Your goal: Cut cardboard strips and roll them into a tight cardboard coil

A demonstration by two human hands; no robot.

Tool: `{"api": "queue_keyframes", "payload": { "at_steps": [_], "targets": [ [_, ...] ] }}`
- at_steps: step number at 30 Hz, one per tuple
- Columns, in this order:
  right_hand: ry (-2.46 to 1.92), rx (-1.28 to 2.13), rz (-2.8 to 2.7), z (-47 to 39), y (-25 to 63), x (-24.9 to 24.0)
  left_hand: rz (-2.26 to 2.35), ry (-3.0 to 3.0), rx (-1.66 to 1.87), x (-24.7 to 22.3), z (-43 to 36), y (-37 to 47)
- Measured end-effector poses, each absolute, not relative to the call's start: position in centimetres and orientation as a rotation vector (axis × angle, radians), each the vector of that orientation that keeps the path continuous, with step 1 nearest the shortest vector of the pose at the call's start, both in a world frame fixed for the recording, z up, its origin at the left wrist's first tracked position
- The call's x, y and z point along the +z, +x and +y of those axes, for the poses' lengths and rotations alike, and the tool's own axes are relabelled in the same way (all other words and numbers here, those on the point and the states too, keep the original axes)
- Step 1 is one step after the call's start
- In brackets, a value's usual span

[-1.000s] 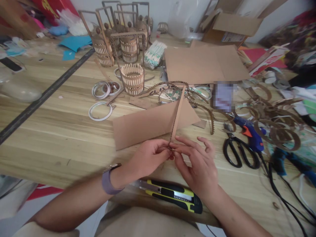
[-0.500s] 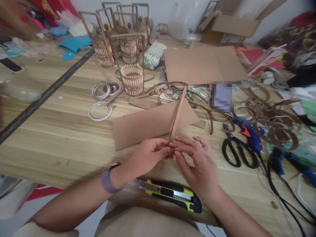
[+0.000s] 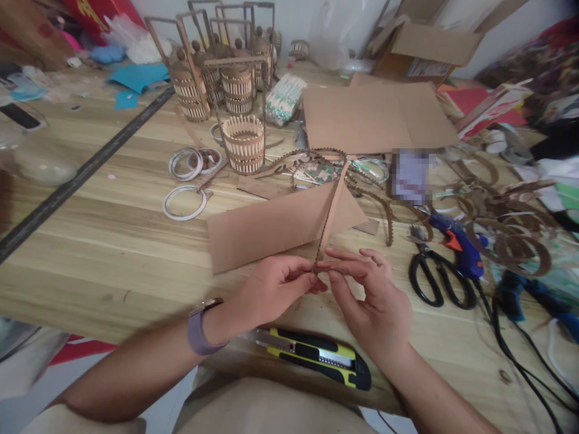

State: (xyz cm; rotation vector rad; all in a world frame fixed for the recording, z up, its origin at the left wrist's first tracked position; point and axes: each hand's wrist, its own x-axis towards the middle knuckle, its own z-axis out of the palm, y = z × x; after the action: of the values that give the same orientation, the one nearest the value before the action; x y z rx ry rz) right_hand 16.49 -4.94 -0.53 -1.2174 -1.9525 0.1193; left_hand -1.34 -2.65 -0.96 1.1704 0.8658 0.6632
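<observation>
A narrow corrugated cardboard strip (image 3: pixel 332 214) rises away from my fingers, standing over a flat cardboard piece (image 3: pixel 266 229). Its near end is pinched between the thumb and fingers of my left hand (image 3: pixel 275 289), which has a watch on the wrist. Just to the right, my right hand (image 3: pixel 377 301) pinches the short end of that strip between thumb and index finger, the other fingers lifted. The fingertips partly hide this end. Below both hands lies a yellow and black utility knife (image 3: pixel 316 355) with its blade out to the left.
Scissors (image 3: pixel 434 277), a blue glue gun (image 3: pixel 459 244) and cables lie at right, beside coiled cardboard strips (image 3: pixel 515 235). A small matchstick bucket (image 3: pixel 244 144) with a tall handle stands behind, near tape rolls (image 3: pixel 184 202). Several similar lidded buckets stand farther back. A large cardboard sheet (image 3: pixel 375 117) lies behind.
My right hand has moved slightly right, and its thumb and index finger now close on the strip's end. The left hand has barely moved; the strip's far end sits a little farther right.
</observation>
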Motion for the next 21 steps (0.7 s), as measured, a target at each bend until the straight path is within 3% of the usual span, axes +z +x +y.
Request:
{"api": "queue_keyframes", "payload": {
  "at_steps": [13,21],
  "targets": [
    [-1.167,0.012,-2.02,-5.05,15.81,-0.9,0.818,1.074,0.698,-1.52,-2.26,-1.09],
    [-1.237,0.14,-1.945,-5.13,16.43,-0.51,0.822,1.142,0.649,-0.93,-2.66,-1.29]
  ]
}}
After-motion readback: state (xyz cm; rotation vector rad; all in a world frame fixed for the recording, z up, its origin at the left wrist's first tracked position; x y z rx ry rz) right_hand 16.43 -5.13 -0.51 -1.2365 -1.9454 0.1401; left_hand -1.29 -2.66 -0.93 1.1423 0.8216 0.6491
